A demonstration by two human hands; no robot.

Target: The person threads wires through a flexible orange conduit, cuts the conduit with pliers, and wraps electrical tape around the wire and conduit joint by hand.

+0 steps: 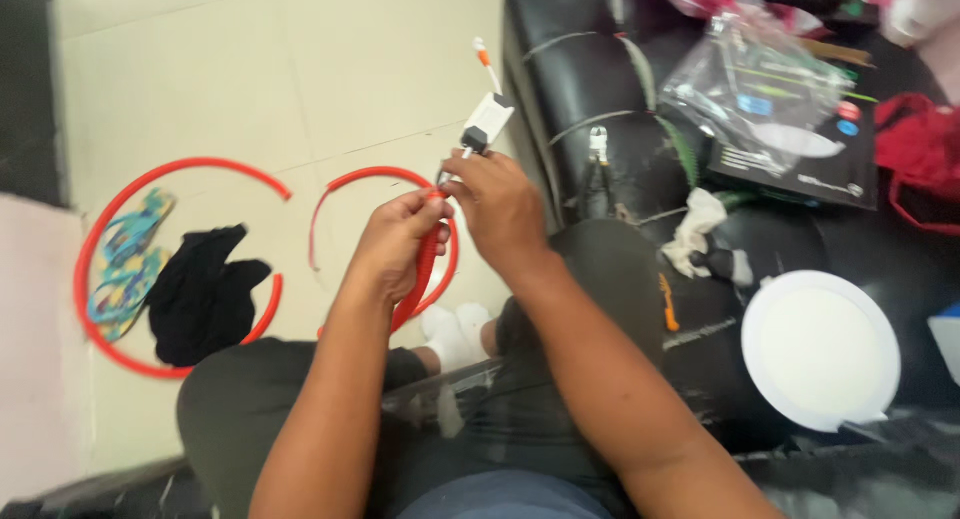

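Observation:
My left hand (398, 241) grips the end of a red flexible cable (424, 269) that loops down over the tiled floor. My right hand (497, 207) pinches thin wires at that same cable end, right beside the left fingers. The wires lead up to a small white and black driver box (486, 121) with an orange-tipped lead above it. Both forearms reach forward over my dark-trousered knees.
A second red cable loop (95, 249) lies on the floor around a patterned sandal (128, 261) and a black cloth (203, 291). On the black sofa at right sit a round white panel lamp (820, 349), pliers (598, 169), a clear plastic bag (760, 89) and a black box (810, 164).

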